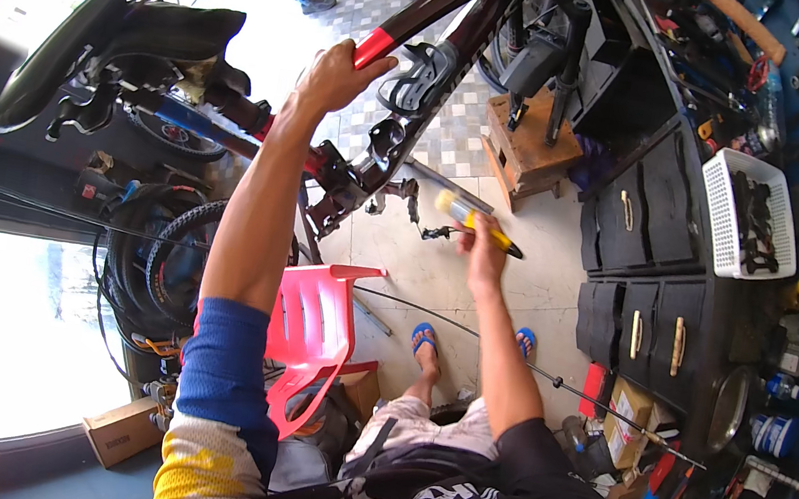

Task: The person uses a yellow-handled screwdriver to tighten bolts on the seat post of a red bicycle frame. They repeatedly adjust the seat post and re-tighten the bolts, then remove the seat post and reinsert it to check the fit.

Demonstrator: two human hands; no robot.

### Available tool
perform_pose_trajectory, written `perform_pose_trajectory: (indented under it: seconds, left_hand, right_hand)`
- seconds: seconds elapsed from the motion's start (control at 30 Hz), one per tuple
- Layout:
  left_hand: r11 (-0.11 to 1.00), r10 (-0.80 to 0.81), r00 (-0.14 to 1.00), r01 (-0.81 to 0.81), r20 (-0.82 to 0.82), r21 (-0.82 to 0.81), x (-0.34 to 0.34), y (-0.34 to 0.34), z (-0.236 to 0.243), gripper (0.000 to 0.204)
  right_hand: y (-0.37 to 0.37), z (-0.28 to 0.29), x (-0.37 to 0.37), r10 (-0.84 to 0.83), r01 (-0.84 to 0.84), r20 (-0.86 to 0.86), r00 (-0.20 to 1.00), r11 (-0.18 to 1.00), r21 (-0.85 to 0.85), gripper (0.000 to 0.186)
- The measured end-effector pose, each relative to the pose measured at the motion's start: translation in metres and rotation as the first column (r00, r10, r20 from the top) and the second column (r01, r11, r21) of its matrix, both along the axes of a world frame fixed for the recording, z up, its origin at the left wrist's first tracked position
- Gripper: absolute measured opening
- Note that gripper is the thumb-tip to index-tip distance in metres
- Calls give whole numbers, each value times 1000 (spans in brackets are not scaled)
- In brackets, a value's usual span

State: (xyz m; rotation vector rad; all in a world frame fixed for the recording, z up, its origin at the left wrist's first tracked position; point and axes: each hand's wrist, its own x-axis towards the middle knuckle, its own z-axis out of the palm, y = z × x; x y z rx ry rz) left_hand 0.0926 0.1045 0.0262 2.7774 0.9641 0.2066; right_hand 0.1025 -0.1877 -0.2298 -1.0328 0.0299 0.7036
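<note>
A dark red-and-black bicycle frame [431, 6] hangs at a slant in front of me, with its fork toward the far side. My left hand [333, 79] is wrapped round the bright red part of one tube, beside the bottle cage [417, 80]. Below that hand is the bare crank area [343, 182], with the rear derailleur [411, 201] nearby. My right hand [482, 247] grips a yellow-and-black brush [465, 210], its pale end toward the frame and its black end toward me. Slight blur hides the brush's finer details.
A red plastic chair [314, 324] stands below the frame. A wooden stool [532, 146] is near the fork. On the right, black drawers [641, 216] carry a white basket [718, 206] of parts. Tires [152, 247] lie at left. People are partly visible at the far side.
</note>
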Motion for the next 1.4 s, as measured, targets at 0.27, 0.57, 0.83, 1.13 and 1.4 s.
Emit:
perform_pose_trajectory:
  seconds: [0.27,0.57,0.83,1.13,1.4]
  left_hand:
    - [1000,-9,997,8,83,3,9,-5,-15,82]
    - [999,-28,995,25,99,37,16,-7,-13,80]
    - [999,5,997,-9,73,52,7,-6,-14,81]
    - [998,43,998,-44,55,33,6,-12,-13,80]
    - [998,45,998,-46,34,30,9,-8,-11,83]
  right_hand:
    - [138,-36,-15,-131,122,31,991,972,200,26]
    - [137,-50,-9,-141,129,99,985,984,119,31]
    - [124,-41,-5,-73,67,209,975,997,39,25]
    - [123,-22,-13,-88,68,466,881,996,59,23]
    - [121,-18,-1,-49,183,779,625,979,-86,16]
